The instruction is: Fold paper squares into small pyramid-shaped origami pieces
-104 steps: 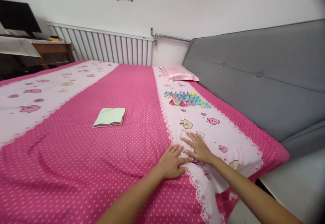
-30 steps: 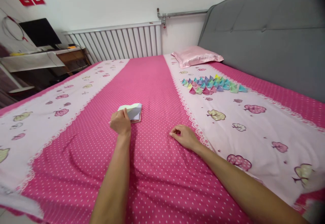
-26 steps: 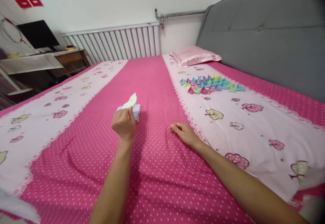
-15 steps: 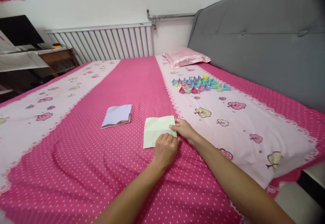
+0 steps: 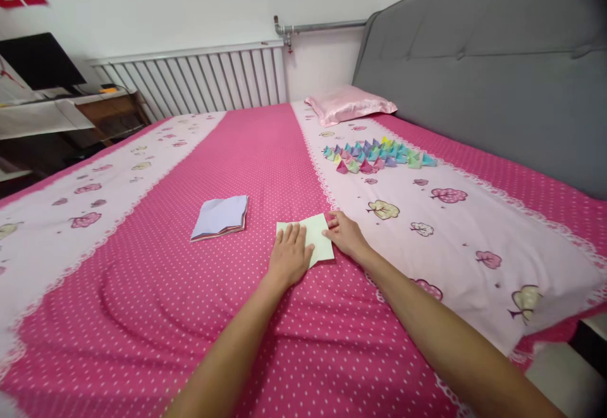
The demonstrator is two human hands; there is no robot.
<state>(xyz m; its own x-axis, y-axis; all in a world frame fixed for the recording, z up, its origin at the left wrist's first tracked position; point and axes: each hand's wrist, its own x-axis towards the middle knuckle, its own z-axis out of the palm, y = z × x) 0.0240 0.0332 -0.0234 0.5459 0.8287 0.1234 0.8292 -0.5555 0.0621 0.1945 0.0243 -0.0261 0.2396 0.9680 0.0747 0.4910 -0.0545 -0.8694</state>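
Observation:
A pale green square of paper (image 5: 318, 236) lies on the pink dotted bedsheet in front of me. My left hand (image 5: 290, 255) rests flat across its left part, palm down with the fingers stretched out, covering much of that side. At the right edge of the paper is my right hand (image 5: 345, 233), its thumb on the sheet and its fingers curled at the margin, holding that edge. To the left sits a stack of square paper (image 5: 220, 215), lavender on top, with other colours showing at its side.
Several small folded paper shapes (image 5: 367, 157) in many colours stand grouped at the back right. Behind them lies a pink pillow (image 5: 348, 105) by the grey headboard (image 5: 488, 76). A radiator (image 5: 199, 79) lines the far wall, and a monitor (image 5: 40, 61) stands on a desk at left.
My left hand has moved left from the paper's lower right corner and opened flat onto it. The right hand stays at the right edge. The paper has shifted slightly right.

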